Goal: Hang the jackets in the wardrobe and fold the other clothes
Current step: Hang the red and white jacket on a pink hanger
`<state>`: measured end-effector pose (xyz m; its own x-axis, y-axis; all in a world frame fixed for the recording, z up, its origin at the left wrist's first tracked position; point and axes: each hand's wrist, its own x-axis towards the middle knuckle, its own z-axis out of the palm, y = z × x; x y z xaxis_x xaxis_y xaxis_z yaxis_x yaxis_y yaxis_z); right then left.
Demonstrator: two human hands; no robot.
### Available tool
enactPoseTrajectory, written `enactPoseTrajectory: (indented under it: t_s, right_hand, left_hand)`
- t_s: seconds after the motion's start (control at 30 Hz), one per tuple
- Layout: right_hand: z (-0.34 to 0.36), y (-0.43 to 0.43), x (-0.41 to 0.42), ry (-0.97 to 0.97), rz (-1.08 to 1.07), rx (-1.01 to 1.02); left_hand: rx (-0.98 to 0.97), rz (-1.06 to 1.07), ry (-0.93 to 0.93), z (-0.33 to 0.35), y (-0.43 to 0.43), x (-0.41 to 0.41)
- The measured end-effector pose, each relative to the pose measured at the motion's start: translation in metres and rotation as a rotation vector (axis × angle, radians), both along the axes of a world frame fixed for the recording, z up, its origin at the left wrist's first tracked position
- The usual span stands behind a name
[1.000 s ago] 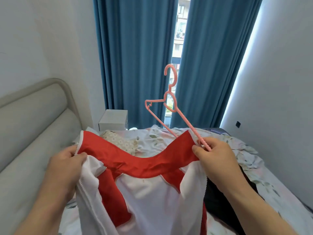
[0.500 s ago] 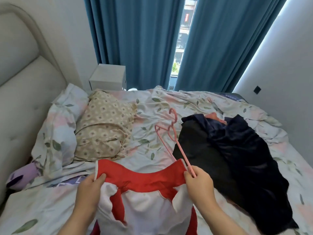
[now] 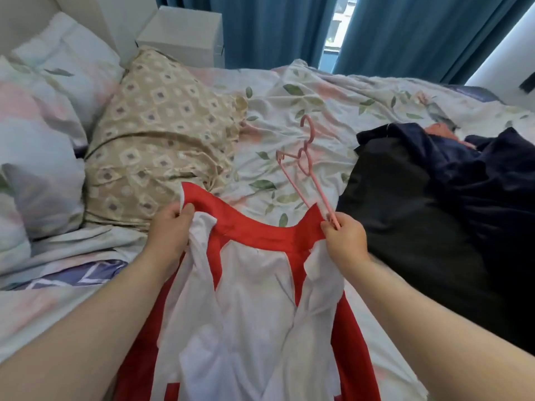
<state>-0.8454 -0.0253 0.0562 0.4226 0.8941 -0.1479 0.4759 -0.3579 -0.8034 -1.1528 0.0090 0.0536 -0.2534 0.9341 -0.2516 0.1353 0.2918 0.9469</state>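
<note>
The jacket (image 3: 254, 285) runs off the bottom edge, its collar and the right hand (image 3: 344, 241) hiding part of the hanger (image 3: 320, 193).

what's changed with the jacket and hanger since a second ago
The view tipped down, and the red and white jacket and pink hanger, held up before the curtains a second ago, now hang low over the bed. Nothing was let go: the left hand grips one collar end as before, the right hand the other end together with the hanger.
</note>
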Motion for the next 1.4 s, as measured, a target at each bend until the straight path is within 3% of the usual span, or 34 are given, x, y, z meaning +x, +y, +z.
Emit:
enactPoseTrajectory:
  t_s: [0.07,0.17,0.23,0.37,0.4,0.57,0.67,0.73,0.83,0.9,0.97,1.07,1.2,1.3,1.4]
  right_hand:
    - [-0.015,0.001,0.005,-0.012,0.05,-0.027]
    - [-0.011,-0.011,0.015,-0.087,0.127,0.088]
    - [0.006,-0.021,0.024,-0.105,0.142,0.15]
    - [0.04,-0.059,0.048,0.135,0.148,0.051]
    - [0.046,-0.069,0.056,0.152,0.17,-0.009]
    - [0.046,-0.1,0.088,0.211,0.176,-0.31]
    - [0.018,-0.096,0.079,0.254,0.226,-0.41]
    - [-0.008,-0.086,0.06,0.31,0.273,-0.425]
    - [-0.042,-0.064,0.022,0.405,0.303,-0.393]
    - [-0.062,-0.049,0.001,0.349,0.327,-0.36]
    - [-0.077,-0.039,-0.012,0.21,0.272,-0.306]
    - [-0.09,-0.042,-0.012,-0.015,-0.005,-0.144]
    - [-0.1,-0.058,0.001,-0.377,-0.258,-0.136]
    - [-0.106,-0.068,0.02,-0.357,-0.47,-0.223]
    - [-0.108,-0.079,0.034,-0.109,-0.5,-0.393]
  left_hand:
    - [-0.021,-0.074,0.048,-0.016,0.006,0.004]
    - [-0.194,-0.191,0.091,-0.044,-0.011,0.008]
    - [-0.313,-0.327,0.276,-0.059,-0.029,0.009]
    - [-0.292,-0.364,0.537,-0.078,-0.043,0.007]
    - [-0.307,-0.28,0.5,-0.08,-0.044,0.003]
    - [-0.295,0.333,-0.102,-0.068,-0.042,-0.03]
    - [-0.274,0.361,-0.412,-0.049,-0.048,-0.036]
    - [-0.238,0.288,-0.432,-0.039,-0.055,-0.028]
    - [-0.159,0.094,-0.192,-0.034,-0.061,-0.006]
    - [-0.111,-0.106,0.049,-0.042,-0.064,0.01]
    - [-0.106,-0.282,0.267,-0.056,-0.067,0.021]
    - [-0.149,-0.515,0.569,-0.084,-0.076,0.034]
    - [-0.131,-0.619,0.767,-0.116,-0.091,0.039]
    - [-0.126,-0.618,0.933,-0.129,-0.095,0.04]
    - [-0.128,-0.595,1.007,-0.134,-0.092,0.044]
